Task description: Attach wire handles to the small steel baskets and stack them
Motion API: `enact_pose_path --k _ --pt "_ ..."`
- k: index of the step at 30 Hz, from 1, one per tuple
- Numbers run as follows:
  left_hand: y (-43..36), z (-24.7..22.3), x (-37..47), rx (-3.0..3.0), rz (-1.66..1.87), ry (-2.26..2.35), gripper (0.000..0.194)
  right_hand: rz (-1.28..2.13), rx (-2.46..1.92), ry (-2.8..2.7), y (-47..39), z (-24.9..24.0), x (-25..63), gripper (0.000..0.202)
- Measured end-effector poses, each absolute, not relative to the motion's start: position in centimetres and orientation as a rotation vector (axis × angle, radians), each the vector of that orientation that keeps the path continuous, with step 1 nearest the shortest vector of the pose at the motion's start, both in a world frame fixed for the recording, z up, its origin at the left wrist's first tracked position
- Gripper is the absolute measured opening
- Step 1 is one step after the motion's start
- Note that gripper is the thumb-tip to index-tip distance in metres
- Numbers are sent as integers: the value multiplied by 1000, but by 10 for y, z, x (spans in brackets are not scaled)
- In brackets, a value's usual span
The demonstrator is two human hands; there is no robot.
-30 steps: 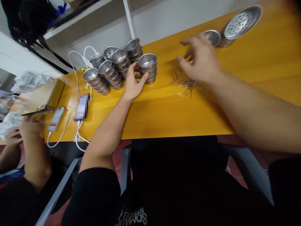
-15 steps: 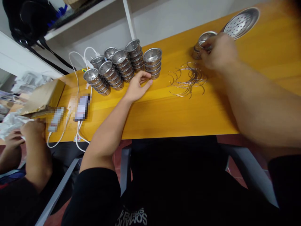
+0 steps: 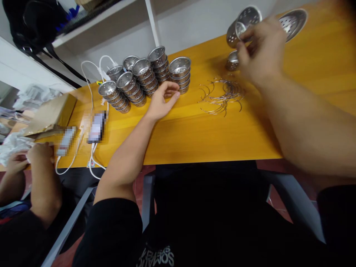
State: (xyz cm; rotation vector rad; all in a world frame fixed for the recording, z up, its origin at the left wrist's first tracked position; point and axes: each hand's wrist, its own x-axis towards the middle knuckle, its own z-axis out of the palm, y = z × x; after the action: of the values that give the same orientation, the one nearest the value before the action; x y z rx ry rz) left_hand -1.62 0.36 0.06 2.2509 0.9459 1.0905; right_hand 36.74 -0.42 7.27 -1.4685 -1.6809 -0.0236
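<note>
My left hand point(image 3: 164, 100) rests on the table with fingers loosely curved and apart. Its fingertips are at the lower part of a stack of perforated metal cups point(image 3: 180, 76), holding nothing. My right hand point(image 3: 263, 52), slightly blurred, pinches a shiny perforated metal cup point(image 3: 233, 35) lifted and tilted above the table. Whether a second cup is with it, I cannot tell. Below it stands another small perforated cup point(image 3: 232, 62), partly hidden by the fingers. Thin curved metal wires point(image 3: 224, 94) lie in a loose pile between my hands.
Several more cup stacks point(image 3: 128, 83) stand left of my left hand. A perforated metal bowl point(image 3: 297, 24) lies at the back right. Further left are a phone point(image 3: 97, 126) on white cables, a cardboard box point(image 3: 52, 115) and another person's hands point(image 3: 40, 152).
My right hand has raised the metal cup up and away from the cup below, tilting it. My left hand has barely moved.
</note>
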Motion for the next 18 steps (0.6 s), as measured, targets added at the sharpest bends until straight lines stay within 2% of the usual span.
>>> enact_pose_path --k 3,8,14,18 --pt "2 2 -15 2235 1128 1013 77 4 -1155 -1837 -19 71 352 3" --pt "-11 13 -6 2290 1127 977 114 353 -899 -2012 -57 62 297 60" --pt "-16 20 -5 2406 1031 972 104 526 -767 -2058 -64 41 271 63" --pt "-11 17 -9 2405 1046 962 110 549 -704 -2138 -54 37 281 75"
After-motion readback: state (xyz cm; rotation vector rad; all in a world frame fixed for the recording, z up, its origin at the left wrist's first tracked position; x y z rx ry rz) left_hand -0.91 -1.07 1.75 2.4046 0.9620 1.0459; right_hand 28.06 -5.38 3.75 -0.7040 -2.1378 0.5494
